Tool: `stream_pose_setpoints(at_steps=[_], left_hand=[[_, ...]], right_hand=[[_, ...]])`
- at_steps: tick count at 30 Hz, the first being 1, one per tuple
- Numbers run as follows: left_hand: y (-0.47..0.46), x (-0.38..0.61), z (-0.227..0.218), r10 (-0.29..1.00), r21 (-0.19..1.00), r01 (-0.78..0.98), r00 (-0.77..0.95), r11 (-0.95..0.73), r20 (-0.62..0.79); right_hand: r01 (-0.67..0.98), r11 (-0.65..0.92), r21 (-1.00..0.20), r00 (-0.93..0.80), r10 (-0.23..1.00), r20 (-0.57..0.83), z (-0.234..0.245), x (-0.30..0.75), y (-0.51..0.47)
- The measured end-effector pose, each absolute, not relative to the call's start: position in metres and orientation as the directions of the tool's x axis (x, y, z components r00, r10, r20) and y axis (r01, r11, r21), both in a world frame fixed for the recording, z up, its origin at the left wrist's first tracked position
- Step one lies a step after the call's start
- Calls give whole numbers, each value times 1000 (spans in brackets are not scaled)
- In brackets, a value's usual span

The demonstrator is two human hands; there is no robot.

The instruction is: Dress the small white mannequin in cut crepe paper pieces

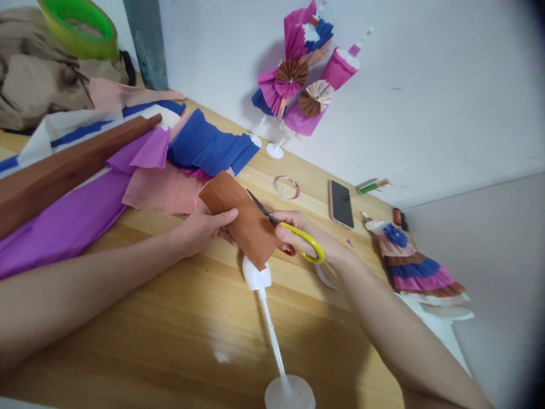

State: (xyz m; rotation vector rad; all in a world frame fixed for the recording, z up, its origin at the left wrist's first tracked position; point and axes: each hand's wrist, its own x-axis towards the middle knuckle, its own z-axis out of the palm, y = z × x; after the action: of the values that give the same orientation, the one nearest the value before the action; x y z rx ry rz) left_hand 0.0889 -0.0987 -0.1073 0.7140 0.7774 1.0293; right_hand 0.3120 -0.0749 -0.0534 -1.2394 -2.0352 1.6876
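Note:
My left hand [208, 227] pinches the left side of a brown piece of crepe paper [244, 218], thumb on top. In my right hand [298, 227] is a pair of scissors [304, 241] with yellow and red handles. Their dark blades lie along the upper right edge of the brown paper; whether they are cutting into it I cannot tell. Below the paper lies a white plastic stand [270, 329] with a round base, its far end partly covered by the paper.
Crepe paper in blue [213, 142], purple [85, 210] and brown [76, 170] covers the left side. At the back are a clear ring [286, 187], a phone [341, 203] and paper-dressed figures [293, 79]. Another layered paper dress [419, 267] lies right. Green tape [80, 28] sits far left.

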Motion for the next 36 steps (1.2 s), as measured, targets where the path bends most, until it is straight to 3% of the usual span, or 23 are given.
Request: stream_pose_setpoints(at_steps=[12, 36], left_hand=[[-99, 88, -109, 915, 797, -474, 327, 375, -236], [-98, 88, -112, 918, 806, -471, 337, 358, -211]], right_hand=[[413, 68, -908, -665, 704, -250, -57, 304, -70], [395, 0, -919, -600, 757, -258, -62, 296, -70]])
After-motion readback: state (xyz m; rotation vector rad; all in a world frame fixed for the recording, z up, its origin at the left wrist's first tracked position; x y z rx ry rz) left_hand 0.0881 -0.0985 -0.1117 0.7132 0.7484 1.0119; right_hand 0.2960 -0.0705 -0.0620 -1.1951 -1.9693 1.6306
